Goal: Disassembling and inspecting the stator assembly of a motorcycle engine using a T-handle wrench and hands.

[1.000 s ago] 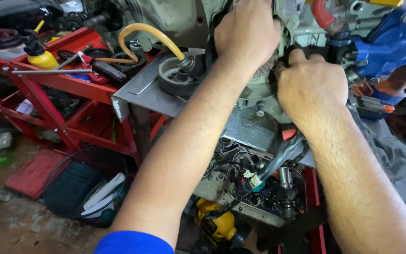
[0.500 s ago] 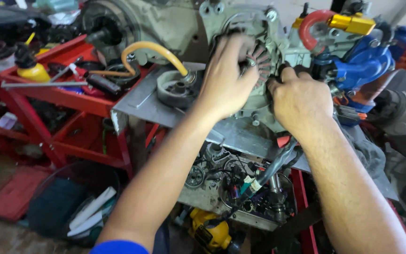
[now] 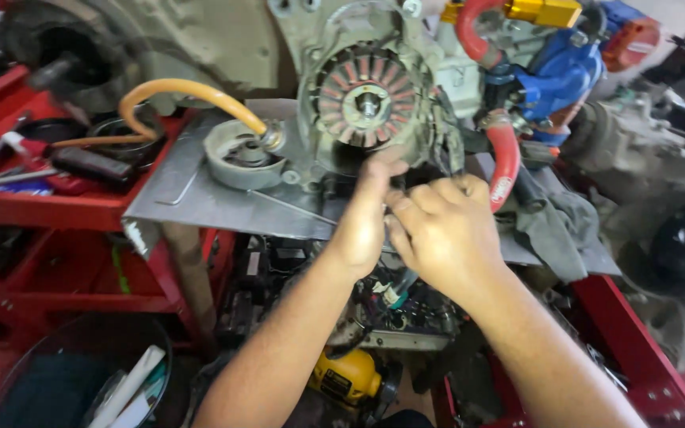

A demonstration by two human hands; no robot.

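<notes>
I see one engine case [image 3: 223, 47], grey and grimy, filling the top of my view, well above my fingertips. It stands on one bare metal plate [image 3: 200, 202] that runs under and to the left of my fingers. One red tool cart [image 3: 49, 210] sits far off to the left of them, with loose tools on its top shelf. Just above my fingertips is one round stator [image 3: 368, 99], its copper-wound poles ringed around a centre shaft, set in the open side of the case. To the right of my fingers are two red hoses [image 3: 504, 162] and one blue part [image 3: 560, 75]; one grey rag [image 3: 556, 222] lies on the plate just beyond my right knuckles. Left of my fingers, one orange hose [image 3: 176, 91] arcs down to one round grey cup [image 3: 239, 154] on the plate. Below my wrists, one yellow tool [image 3: 348, 376] lies among clutter.

My left hand [image 3: 362, 222] reaches up with fingers pressed together, the tips touching the lower edge of the stator housing. My right hand [image 3: 441, 230] is curled just beside it, fingers bent and bunched against the left hand's fingers; I cannot tell whether they pinch anything, since the tips are hidden.
</notes>
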